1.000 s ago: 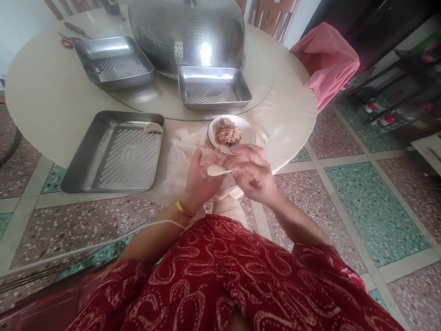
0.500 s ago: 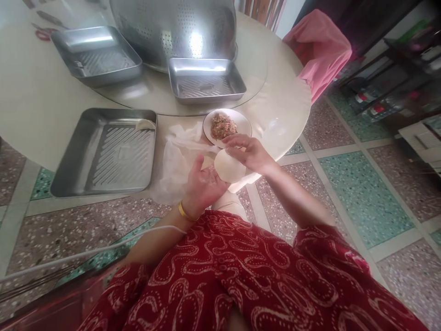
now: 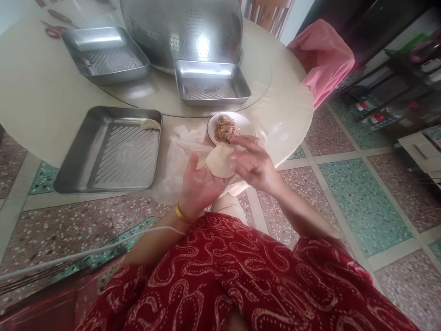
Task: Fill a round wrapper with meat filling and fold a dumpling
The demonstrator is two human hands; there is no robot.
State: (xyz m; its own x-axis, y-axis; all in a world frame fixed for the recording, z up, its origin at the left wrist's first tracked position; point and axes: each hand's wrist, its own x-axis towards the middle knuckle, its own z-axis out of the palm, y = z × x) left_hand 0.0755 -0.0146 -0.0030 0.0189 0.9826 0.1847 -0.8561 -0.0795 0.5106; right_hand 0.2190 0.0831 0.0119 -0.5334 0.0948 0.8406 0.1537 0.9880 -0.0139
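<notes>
A thin round dumpling wrapper (image 3: 217,162) lies across the fingers of my left hand (image 3: 203,186). That palm faces up, its thumb is raised, and it supports the wrapper. At the wrapper's right edge is my right hand (image 3: 257,163), slightly blurred, its fingers spread; whether the fingertips still touch the dough I cannot tell. Just beyond the hands stands a white plate (image 3: 246,123) with a heap of minced filling (image 3: 226,129). One folded dumpling (image 3: 150,124) sits in the far right corner of the large metal tray (image 3: 124,154) on the left.
A crumpled translucent plastic bag (image 3: 181,156) lies left of the plate. Two more metal trays, one at the left (image 3: 106,62) and one in the centre (image 3: 212,87), stand near a large perforated metal colander (image 3: 186,32). Red-handled scissors (image 3: 53,32) lie far left. A white cable (image 3: 103,248) crosses below my left forearm.
The wrapper has moved left onto my left hand's fingers. My right hand's fingers, which held its upper edge, have spread apart. The view has shifted slightly.
</notes>
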